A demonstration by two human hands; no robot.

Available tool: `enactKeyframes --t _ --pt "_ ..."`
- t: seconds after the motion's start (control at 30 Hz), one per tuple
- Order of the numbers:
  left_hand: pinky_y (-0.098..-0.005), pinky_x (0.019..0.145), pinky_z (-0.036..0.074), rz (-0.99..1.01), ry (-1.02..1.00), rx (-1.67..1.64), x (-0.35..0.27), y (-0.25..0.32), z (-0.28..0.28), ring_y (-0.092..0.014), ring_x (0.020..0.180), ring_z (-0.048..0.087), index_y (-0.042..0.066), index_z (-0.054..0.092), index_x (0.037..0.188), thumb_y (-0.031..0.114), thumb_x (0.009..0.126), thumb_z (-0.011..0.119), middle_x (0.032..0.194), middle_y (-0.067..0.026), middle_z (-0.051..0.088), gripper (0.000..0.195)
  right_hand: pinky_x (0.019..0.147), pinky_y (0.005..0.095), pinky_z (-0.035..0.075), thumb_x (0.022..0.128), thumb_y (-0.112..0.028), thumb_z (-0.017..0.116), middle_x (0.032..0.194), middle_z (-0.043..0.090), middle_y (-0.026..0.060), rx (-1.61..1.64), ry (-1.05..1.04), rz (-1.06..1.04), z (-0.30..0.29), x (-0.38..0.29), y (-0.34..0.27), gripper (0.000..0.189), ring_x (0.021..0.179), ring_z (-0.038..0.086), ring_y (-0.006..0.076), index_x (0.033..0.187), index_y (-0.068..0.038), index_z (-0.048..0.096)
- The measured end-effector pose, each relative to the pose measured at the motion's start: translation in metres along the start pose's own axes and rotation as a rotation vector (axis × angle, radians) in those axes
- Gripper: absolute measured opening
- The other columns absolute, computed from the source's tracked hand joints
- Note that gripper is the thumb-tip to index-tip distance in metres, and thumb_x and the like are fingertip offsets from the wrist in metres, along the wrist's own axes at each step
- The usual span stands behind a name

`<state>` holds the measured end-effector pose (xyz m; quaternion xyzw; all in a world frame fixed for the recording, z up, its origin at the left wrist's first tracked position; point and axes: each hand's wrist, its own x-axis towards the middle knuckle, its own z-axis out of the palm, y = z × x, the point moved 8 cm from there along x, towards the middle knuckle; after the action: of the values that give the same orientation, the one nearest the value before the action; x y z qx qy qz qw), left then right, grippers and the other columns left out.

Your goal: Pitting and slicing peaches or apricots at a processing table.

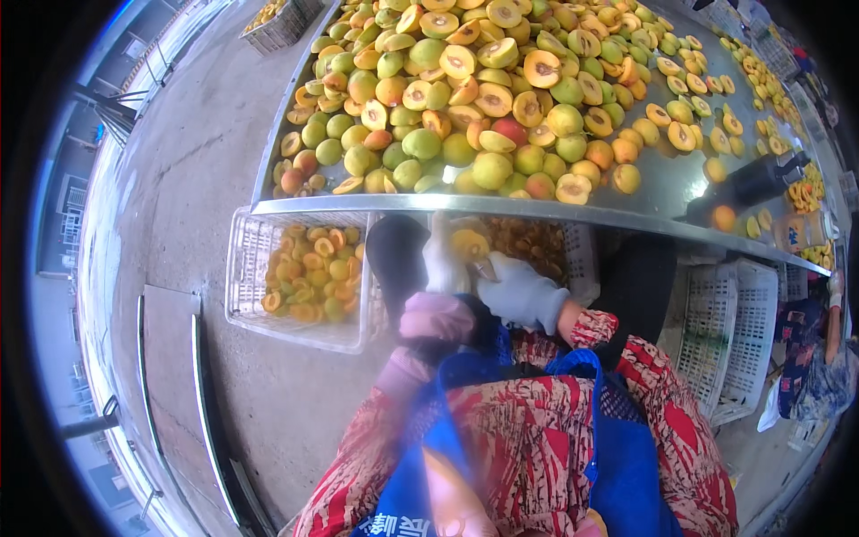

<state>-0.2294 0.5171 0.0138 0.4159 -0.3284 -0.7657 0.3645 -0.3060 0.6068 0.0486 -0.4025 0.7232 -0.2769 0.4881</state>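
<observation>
My left hand (444,265), in a white glove, grips a halved yellow-fleshed stone fruit (470,246) just below the table's front edge. Close beside it, my right hand (520,290) wears a pale glove and is closed around a small tool (484,270) with a metal tip, pointed at the fruit. Blur hides the tool's exact shape. Under both hands stands a crate (582,262) holding brown pits or scraps (530,241). A white plastic crate (241,268) of fruit halves (312,272) sits on the floor at my left.
A large heap of whole and halved stone fruit (456,101) covers much of the metal table (661,171). Towards its right lie a dark bottle (751,181) and a clear jar (802,230). White crates (728,335) stand at right. Another person's arm (834,315) shows at the right rim.
</observation>
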Motion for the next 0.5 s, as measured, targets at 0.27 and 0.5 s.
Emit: enactKeyframes --t 0.27,0.5 --pt "-0.028 0.068 0.053 0.141 -0.18 0.194 0.032 -0.039 -0.03 -0.02 0.083 0.061 -0.003 0.054 0.11 0.033 0.093 0.049 0.103 -0.0153 0.061 0.04 0.049 0.0283 0.044 0.086 -0.025 0.054 0.068 0.057 0.0063 0.057 -0.068 0.059 0.006 0.003 0.01 0.023 0.052 0.054 0.0147 0.093 -0.003 0.056" --pt "-0.0287 0.061 0.052 -0.206 -0.07 0.007 0.0 -0.025 -0.002 -0.02 0.073 0.06 -0.004 0.054 0.109 0.03 0.093 0.049 0.095 -0.0154 0.06 0.038 0.042 0.0306 0.043 0.085 -0.027 0.052 0.067 0.056 0.0087 -0.294 0.088 -0.317 0.007 0.009 0.014 0.024 0.049 0.055 0.0167 0.092 -0.004 0.052"
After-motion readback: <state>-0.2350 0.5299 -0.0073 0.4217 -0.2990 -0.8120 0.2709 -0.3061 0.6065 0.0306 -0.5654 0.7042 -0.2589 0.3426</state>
